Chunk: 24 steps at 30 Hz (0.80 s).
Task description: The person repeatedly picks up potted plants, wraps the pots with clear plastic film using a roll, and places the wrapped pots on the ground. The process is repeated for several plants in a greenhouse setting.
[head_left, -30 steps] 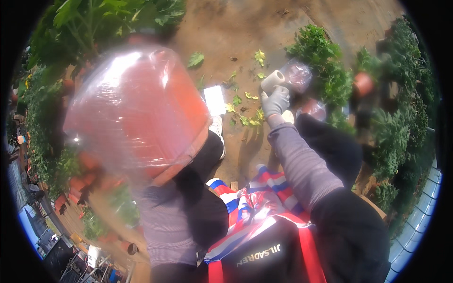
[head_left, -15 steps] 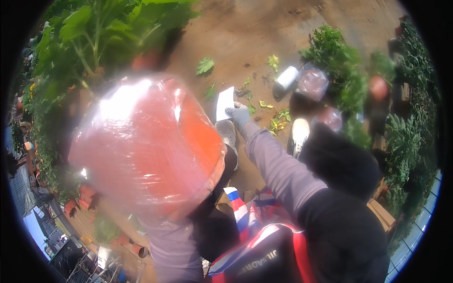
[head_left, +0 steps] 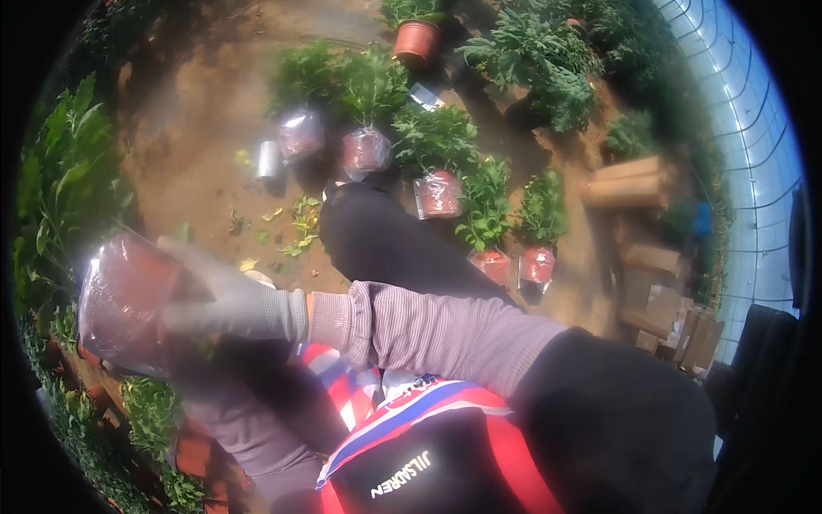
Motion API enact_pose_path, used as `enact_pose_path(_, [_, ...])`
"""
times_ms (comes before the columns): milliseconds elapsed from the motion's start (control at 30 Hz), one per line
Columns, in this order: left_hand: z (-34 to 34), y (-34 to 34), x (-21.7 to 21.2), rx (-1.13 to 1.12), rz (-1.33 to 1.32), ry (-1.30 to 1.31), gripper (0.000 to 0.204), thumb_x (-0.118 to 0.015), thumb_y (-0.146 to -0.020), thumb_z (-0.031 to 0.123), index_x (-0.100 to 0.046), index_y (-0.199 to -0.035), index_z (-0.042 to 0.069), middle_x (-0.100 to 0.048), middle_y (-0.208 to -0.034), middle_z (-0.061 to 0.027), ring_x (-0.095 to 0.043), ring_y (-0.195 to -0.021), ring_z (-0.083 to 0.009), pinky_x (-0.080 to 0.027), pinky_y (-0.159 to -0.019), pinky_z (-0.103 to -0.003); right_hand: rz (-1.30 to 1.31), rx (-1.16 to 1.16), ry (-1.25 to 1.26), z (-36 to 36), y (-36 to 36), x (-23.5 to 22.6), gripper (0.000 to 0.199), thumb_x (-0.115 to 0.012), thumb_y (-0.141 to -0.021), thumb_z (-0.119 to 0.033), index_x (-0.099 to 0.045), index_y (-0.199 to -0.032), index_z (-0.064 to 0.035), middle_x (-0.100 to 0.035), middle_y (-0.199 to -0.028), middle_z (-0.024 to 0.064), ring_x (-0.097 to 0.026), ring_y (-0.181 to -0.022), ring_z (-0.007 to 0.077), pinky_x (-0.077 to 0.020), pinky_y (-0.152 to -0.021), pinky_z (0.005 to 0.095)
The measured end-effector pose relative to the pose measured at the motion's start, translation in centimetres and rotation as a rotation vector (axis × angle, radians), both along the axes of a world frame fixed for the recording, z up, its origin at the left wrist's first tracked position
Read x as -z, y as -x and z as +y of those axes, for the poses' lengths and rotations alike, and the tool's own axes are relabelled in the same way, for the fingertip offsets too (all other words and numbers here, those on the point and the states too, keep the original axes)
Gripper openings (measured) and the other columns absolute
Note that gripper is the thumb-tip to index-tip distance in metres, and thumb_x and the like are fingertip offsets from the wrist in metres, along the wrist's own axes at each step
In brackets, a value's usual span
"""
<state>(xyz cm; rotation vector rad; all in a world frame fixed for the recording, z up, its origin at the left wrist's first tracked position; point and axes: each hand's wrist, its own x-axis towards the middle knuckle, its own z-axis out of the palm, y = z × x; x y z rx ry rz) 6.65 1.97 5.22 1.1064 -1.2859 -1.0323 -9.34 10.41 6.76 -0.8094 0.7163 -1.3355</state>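
A leafy potted plant in a reddish flowerpot (head_left: 128, 304), wrapped in shiny clear film, is held up at the left. Its green leaves (head_left: 70, 176) spread beyond the pot. My left forearm (head_left: 248, 428) reaches under the pot and supports it; the left hand's fingers are hidden behind it. My right hand (head_left: 227, 300), in a grey glove, reaches across my body and closes on the pot's right side, blurred by motion. No white card shows now; whether one lies under the right palm cannot be seen.
Several film-wrapped potted plants (head_left: 366, 150) stand on the brown ground ahead and to the right. A white roll (head_left: 269, 159) is beside them. Loose leaves (head_left: 304, 224) litter the ground near my feet. Cardboard boxes (head_left: 651, 300) and brown cylinders (head_left: 629, 182) stand at the right.
My right hand has moved left from above the ground to the pot's side, and the white card has gone from view. The pot is lower and further left; the view has swung right.
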Motion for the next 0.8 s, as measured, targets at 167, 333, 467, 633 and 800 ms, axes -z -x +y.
enact_pose_path(167, [6.1,8.4,-2.2,0.235,-0.184,0.116,0.069,-0.063,-0.096,0.037,-0.038,-0.149,0.0,-0.049,-0.146,-0.0157,-0.047,-0.134,-0.0303,-0.038,-0.113,-0.045,-0.259,0.719,-0.025,5.0,0.7,-4.7,0.086,-0.078,-0.073,-0.012,-0.04,-0.149,-0.0008,-0.054,-0.139,0.0148,-0.049,-0.13,0.0236,-0.0352,-0.112,0.0337])
enact_pose_path(333, [12.6,17.8,-4.4,0.481,-0.349,0.28,0.07,-0.063,-0.096,0.037,-0.037,-0.15,0.0,-0.048,-0.147,-0.0161,-0.046,-0.135,-0.0307,-0.038,-0.114,-0.045,-0.631,0.388,-0.113,9.3,8.7,-3.0,0.084,-0.078,-0.076,-0.017,-0.04,-0.149,-0.0014,-0.054,-0.138,0.0137,-0.05,-0.129,0.0237,-0.0367,-0.112,0.0355])
enact_pose_path(467, [16.7,24.6,-6.3,0.657,-0.426,0.418,0.071,-0.062,-0.097,0.037,-0.036,-0.15,-0.001,-0.047,-0.148,-0.0165,-0.046,-0.136,-0.0309,-0.037,-0.114,-0.045,-0.749,0.197,-0.117,13.0,17.7,-0.1,0.083,-0.077,-0.078,-0.022,-0.04,-0.149,-0.002,-0.054,-0.138,0.0128,-0.051,-0.128,0.0239,-0.0379,-0.112,0.037])
enact_pose_path(633, [19.3,29.1,-8.0,0.771,-0.461,0.535,0.071,-0.062,-0.097,0.037,-0.035,-0.151,-0.001,-0.047,-0.149,-0.017,-0.045,-0.137,-0.0313,-0.036,-0.115,-0.045,-0.783,0.184,-0.045,19.5,29.1,2.1,0.081,-0.077,-0.08,-0.027,-0.039,-0.148,-0.0026,-0.055,-0.137,0.0117,-0.053,-0.126,0.024,-0.0394,-0.111,0.0388])
enact_pose_path(800, [15.1,28.2,-7.6,0.801,-0.371,0.238,0.076,-0.061,-0.098,0.039,-0.031,-0.153,-0.004,-0.042,-0.153,-0.02,-0.041,-0.14,-0.0376,-0.03,-0.118,-0.051,-0.577,0.5,0.177,30.4,38.5,2.6,0.091,-0.078,-0.079,-0.046,-0.036,-0.151,-0.0086,-0.047,-0.147,0.0102,-0.046,-0.135,0.0278,-0.0355,-0.117,0.0421])
